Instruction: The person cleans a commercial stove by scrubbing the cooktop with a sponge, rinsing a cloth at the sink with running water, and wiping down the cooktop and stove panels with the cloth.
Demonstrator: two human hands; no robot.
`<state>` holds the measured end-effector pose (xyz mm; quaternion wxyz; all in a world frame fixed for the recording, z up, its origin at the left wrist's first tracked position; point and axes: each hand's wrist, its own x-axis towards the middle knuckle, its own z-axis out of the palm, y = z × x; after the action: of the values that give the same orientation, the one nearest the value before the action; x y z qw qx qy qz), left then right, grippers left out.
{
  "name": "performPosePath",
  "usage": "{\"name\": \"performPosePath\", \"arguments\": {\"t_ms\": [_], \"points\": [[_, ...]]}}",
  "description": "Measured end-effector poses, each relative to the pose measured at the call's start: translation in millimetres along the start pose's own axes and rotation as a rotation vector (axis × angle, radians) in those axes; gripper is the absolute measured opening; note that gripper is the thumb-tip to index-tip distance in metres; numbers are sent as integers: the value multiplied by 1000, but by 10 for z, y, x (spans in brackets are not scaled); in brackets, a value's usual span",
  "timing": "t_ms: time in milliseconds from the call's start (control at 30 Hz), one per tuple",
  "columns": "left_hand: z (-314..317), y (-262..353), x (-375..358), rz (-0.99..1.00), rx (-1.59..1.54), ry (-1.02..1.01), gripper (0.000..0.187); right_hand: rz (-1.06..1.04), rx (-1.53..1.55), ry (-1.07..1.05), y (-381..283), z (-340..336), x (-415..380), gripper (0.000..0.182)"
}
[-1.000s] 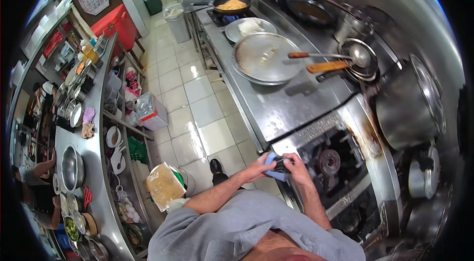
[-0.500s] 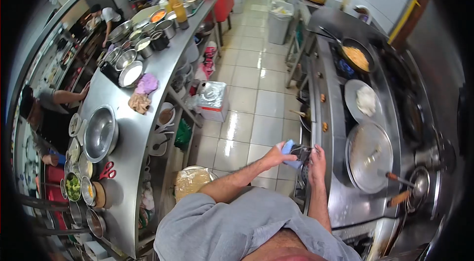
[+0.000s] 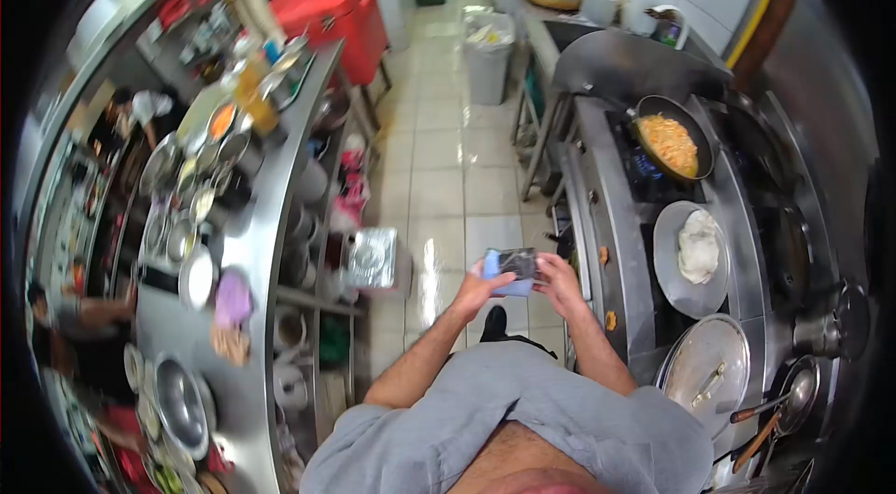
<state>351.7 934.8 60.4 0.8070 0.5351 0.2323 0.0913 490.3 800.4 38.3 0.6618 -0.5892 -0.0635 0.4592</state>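
Note:
In front of my body, over the floor, I hold a flat blue-and-black object (image 3: 511,271) whose kind I cannot make out. It has a dark, glossy upper face and a light blue part along its left and lower edge. My left hand (image 3: 481,290) grips it from the left, thumb lying across the blue part. On the other side, the fingers of my right hand (image 3: 558,283) close on its right edge.
To the right runs the stove, with a frying pan (image 3: 674,141) of shredded food over a blue flame, a plate (image 3: 666,256) with a white mass, and a round metal lid (image 3: 733,345). A steel counter (image 3: 252,307) with bowls stands left; co-workers are beyond it.
My view has turned, and my hands have come away from the stove's edge to the middle of my body. The blue-and-black object now lies flatter between both hands.

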Motion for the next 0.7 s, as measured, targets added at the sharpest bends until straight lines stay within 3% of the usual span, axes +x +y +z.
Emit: {"name": "performPosePath", "arguments": {"t_ms": [67, 300, 467, 533, 633, 700], "points": [[-151, 208, 443, -59, -30, 120, 57, -19, -1, -51, -350, 141, 406, 30], [-572, 847, 1763, 4, -160, 182, 54, -57, -124, -46, -1188, 330, 1669, 34], [-1083, 1132, 2934, -26, -155, 227, 45, 50, -131, 93, -1075, 147, 2439, 36], [-1283, 1340, 3564, 20, -122, 188, 52, 110, -150, 178, -927, -7, 2712, 35], [-1489, 1754, 4598, 41, -53, 115, 49, 161, -151, 370, -650, -255, 2992, 35], [-1568, 1939, 5381, 42, 15, 175, 53, 187, -194, 569, -338, -521, 3129, 31]]}}
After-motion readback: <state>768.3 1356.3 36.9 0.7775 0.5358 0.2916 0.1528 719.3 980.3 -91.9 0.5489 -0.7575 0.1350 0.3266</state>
